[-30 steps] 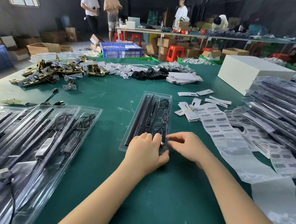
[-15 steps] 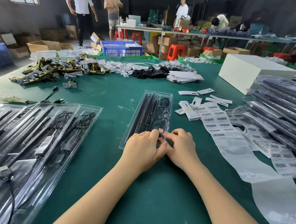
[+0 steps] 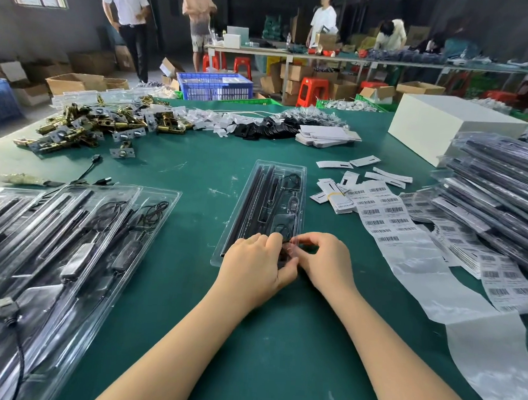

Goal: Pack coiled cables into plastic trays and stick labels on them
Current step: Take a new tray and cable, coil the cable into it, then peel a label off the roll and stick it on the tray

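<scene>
A clear plastic tray (image 3: 301,171) lies lengthwise on the green table (image 3: 279,340), holding black bars and a coiled black cable (image 3: 293,180). My left hand (image 3: 252,265) rests on the tray's near end with its fingers curled over it. My right hand (image 3: 325,260) meets it at the tray's near right corner, and thumb and fingers pinch the clear plastic edge there. What sits under the fingers is hidden. A strip of barcode labels (image 3: 382,216) on shiny backing paper runs along the right of the tray.
Open trays with cables (image 3: 68,249) overlap at the left. Packed trays (image 3: 504,196) are stacked at the right, behind them a white box (image 3: 446,127). Brass hardware (image 3: 91,124), black pieces and white cards lie at the far side. Several people stand beyond the table.
My right hand moved left from beside the tray to its near right corner and now pinches the edge. My left hand stayed on the tray's near end.
</scene>
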`<state>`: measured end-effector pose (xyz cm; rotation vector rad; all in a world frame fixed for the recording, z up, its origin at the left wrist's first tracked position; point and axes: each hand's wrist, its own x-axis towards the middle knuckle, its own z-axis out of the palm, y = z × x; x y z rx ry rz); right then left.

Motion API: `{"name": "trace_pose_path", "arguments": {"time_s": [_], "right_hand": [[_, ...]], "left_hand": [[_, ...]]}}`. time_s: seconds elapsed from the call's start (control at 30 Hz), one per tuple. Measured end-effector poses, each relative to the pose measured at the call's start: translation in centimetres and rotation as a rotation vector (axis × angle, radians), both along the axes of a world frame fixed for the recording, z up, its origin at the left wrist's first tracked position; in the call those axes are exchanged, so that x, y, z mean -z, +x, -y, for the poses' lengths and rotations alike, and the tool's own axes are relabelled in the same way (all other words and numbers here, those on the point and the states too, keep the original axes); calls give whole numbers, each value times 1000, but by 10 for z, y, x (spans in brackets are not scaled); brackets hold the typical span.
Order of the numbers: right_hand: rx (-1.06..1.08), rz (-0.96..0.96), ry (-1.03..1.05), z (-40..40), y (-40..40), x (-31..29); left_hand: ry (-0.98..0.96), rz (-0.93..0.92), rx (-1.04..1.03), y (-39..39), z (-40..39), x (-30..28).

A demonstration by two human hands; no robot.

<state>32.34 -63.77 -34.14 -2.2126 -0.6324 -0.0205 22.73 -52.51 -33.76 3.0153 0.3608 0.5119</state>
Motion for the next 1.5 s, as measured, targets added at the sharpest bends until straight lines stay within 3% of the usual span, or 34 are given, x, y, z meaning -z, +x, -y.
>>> {"name": "trace_pose_path", "arguments": {"time_s": [0.33, 0.7, 0.8, 0.9, 1.07, 1.23, 1.4, 1.5], "right_hand": [[-128, -71, -48, 8, 12, -1], [-146, -221, 41, 14, 18, -3], [-63, -318, 193, 17, 24, -4], [132, -231, 226, 15, 35, -4], [182, 130, -48, -4, 75, -27], [162, 161, -485, -15, 128, -38], [-4, 403, -782, -25, 144, -27], [-112, 534, -838, -32, 148, -21]], "left_hand": [[-60, 37, 24, -3, -1, 0], [-139, 49, 2, -5, 0, -3], [-81, 20, 4, -3, 1, -1], [-24, -15, -2, -1, 1, 1], [-21, 7, -4, -2, 2, 3], [-79, 6, -32, -2, 1, 3], [-104, 10, -34, -1, 0, 3], [-103, 12, -30, 0, 0, 3]]}}
